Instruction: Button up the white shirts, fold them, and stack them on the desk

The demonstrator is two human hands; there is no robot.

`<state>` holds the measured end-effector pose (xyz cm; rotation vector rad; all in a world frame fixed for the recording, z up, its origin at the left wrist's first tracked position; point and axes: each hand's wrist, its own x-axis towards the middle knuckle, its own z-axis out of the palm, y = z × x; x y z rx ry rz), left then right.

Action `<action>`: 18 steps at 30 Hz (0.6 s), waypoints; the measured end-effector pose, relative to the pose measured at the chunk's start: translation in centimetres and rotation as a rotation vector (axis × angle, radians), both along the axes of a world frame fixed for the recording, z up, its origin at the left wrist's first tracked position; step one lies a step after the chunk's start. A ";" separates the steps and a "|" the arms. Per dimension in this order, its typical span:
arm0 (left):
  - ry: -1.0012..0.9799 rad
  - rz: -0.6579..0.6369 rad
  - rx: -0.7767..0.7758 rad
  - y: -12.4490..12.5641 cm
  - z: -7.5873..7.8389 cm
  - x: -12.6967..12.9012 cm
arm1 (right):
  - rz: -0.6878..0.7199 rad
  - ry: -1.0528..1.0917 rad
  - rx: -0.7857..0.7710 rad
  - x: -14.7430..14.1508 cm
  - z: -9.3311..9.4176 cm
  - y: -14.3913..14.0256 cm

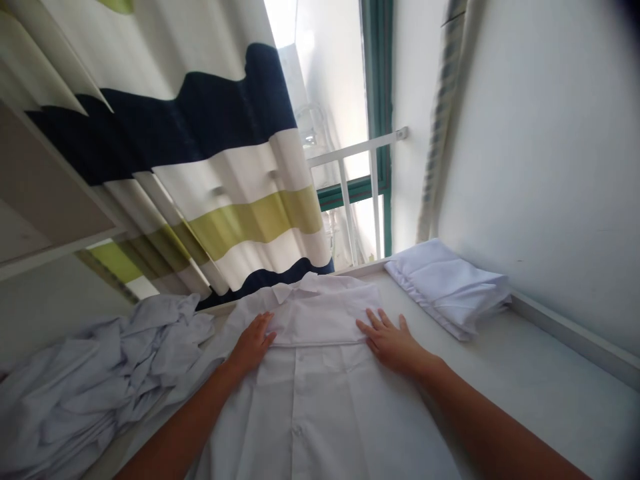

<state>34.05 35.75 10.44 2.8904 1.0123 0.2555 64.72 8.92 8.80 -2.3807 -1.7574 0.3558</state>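
A white button-up shirt [320,400] lies spread flat on the white table [550,393], collar pointing toward the window. Its sleeves are folded across the chest as a band. My left hand [253,343] rests flat on the left end of that band, fingers apart. On the band's right end my right hand [390,341] presses flat, fingers spread. Neither hand grips the cloth.
A heap of crumpled white shirts [85,387] lies at the left. A stack of folded white shirts [450,287] sits at the far right by the wall [550,167]. A striped curtain [200,153] and a window with a white rail [357,150] stand behind.
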 end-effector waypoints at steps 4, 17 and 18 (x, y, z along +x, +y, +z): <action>0.117 0.090 -0.112 1.0 -1.5 -4.0 | 0.025 -0.002 -0.018 0.4 -0.3 -0.3; 0.017 0.488 -0.167 -2.9 6.9 -13.9 | -0.096 -0.095 0.239 0.8 -1.3 0.4; 0.027 0.576 -0.299 -3.7 6.9 -16.4 | -0.105 -0.107 0.265 0.9 -1.6 0.5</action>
